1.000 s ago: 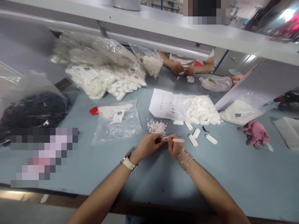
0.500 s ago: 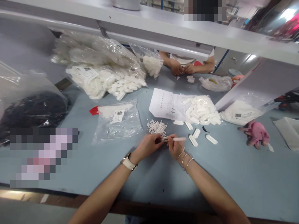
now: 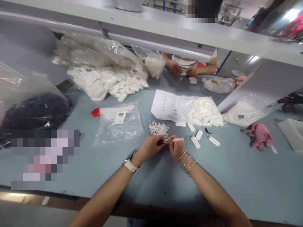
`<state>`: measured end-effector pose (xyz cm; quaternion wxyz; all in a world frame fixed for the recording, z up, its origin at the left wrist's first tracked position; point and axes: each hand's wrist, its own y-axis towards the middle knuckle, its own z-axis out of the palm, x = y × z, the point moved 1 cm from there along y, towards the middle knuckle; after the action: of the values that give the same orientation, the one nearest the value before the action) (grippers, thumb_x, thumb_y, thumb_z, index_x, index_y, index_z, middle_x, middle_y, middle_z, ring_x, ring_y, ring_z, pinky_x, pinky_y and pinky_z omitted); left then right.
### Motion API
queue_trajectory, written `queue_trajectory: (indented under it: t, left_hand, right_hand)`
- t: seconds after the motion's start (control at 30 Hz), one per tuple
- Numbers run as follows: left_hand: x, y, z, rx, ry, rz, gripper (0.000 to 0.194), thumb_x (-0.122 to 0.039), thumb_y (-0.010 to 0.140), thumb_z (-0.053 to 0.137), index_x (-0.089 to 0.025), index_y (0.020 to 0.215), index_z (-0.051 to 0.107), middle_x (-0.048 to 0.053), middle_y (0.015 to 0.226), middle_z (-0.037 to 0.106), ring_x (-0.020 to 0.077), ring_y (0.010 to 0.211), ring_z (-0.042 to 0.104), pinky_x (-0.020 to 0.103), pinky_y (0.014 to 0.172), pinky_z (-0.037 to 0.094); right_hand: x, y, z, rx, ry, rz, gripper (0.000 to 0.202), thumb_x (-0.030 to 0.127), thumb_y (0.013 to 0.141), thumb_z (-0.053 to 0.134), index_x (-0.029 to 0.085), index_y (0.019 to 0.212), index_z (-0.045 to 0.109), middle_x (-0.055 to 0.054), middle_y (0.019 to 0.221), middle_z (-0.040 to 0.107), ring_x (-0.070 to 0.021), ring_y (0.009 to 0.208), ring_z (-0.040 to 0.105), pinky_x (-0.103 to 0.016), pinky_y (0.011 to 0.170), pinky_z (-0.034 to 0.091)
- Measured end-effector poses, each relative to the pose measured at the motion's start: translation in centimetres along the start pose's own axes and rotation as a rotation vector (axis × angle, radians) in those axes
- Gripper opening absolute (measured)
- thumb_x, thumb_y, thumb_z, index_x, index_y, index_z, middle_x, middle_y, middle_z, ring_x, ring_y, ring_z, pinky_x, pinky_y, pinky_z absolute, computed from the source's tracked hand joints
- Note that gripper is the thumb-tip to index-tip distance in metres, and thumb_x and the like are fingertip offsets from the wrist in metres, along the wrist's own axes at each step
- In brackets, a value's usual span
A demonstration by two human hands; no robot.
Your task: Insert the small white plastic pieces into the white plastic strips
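Note:
My left hand [image 3: 151,147] pinches a small white plastic housing [image 3: 166,141], partly hidden by its fingers. Closed around a white pen-shaped tool [image 3: 179,139], my right hand [image 3: 177,149] is right beside it. The tool's tip is at the housing; whether it touches cannot be made out. A heap of tiny white pieces [image 3: 158,128] lies just beyond my left hand. To the right of my right hand are several loose white housings [image 3: 195,142] and a small black bit [image 3: 208,130].
Behind lie a printed sheet [image 3: 165,105] and a bag of white housings [image 3: 204,112]. At left are a flat clear bag [image 3: 120,126] and large filled bags [image 3: 106,72]. A pink plush toy [image 3: 260,135] sits right. Across the table, a co-worker's hands [image 3: 183,70] handle a white piece under the shelf [image 3: 165,23].
My right hand has shifted slightly left toward the housing, with the tool in it. My left hand stays in place. The co-worker's hands have moved a little apart.

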<state>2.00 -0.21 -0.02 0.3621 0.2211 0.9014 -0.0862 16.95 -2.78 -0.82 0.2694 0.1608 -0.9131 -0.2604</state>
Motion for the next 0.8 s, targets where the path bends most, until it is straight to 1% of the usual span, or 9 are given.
queue_trajectory:
  t: [0.17,0.23,0.37,0.47,0.63,0.8]
  left_hand:
    - [-0.1,0.0,0.0,-0.006,0.002,0.006,0.018,-0.026,0.078,0.056,-0.016,0.063,0.055,-0.001,0.059,0.057,0.0109,0.054,0.049,0.021,0.051,0.033]
    - [0.0,0.0,0.0,-0.004,0.015,0.001,0.019,-0.027,0.078,0.056,-0.016,0.063,0.055,-0.001,0.059,0.058,0.0109,0.054,0.049,0.022,0.051,0.033]
    - [0.0,0.0,0.0,-0.002,0.026,-0.012,0.019,-0.028,0.078,0.058,-0.016,0.064,0.056,-0.001,0.060,0.059,0.0110,0.054,0.049,0.022,0.052,0.032]
    - [0.0,0.0,0.1,0.005,0.035,-0.015,0.018,-0.028,0.077,0.059,-0.016,0.064,0.057,-0.001,0.061,0.060,0.0111,0.054,0.049,0.022,0.052,0.032]
    - [-0.1,0.0,0.0,0.017,0.037,-0.029,0.017,-0.028,0.077,0.059,-0.016,0.065,0.058,0.000,0.061,0.060,0.0114,0.054,0.050,0.022,0.052,0.033]
    - [-0.2,0.0,-0.1,0.009,0.020,-0.010,0.014,-0.025,0.077,0.059,-0.016,0.066,0.058,0.000,0.062,0.060,0.0115,0.056,0.051,0.022,0.053,0.034]
  right_hand:
    - [-0.3,-0.5,0.3,0.035,0.062,-0.008,0.048,0.037,0.098,0.020,0.017,0.077,0.058,-0.004,0.056,0.060,-0.0123,0.048,0.054,-0.022,0.050,0.039]
    - [-0.5,-0.8,0.3,0.036,0.114,0.026,0.044,0.036,0.098,0.023,0.017,0.080,0.058,-0.003,0.055,0.059,-0.0125,0.048,0.055,-0.022,0.051,0.041]
    - [-0.8,-1.3,0.2,-0.006,0.192,0.110,0.040,0.035,0.098,0.023,0.018,0.079,0.055,-0.002,0.054,0.059,-0.0132,0.048,0.056,-0.023,0.051,0.043]
    - [-0.7,-1.3,0.2,-0.001,0.233,0.112,0.039,0.036,0.098,0.023,0.019,0.079,0.053,-0.001,0.052,0.059,-0.0132,0.047,0.057,-0.023,0.049,0.043]
    - [-0.6,-1.1,0.2,0.034,0.229,0.111,0.040,0.038,0.098,0.023,0.019,0.079,0.054,-0.001,0.052,0.059,-0.0127,0.045,0.056,-0.023,0.048,0.043]
    - [-0.5,-0.9,0.1,0.048,0.237,0.122,0.040,0.038,0.097,0.023,0.019,0.079,0.054,-0.001,0.052,0.060,-0.0133,0.046,0.057,-0.023,0.050,0.044]
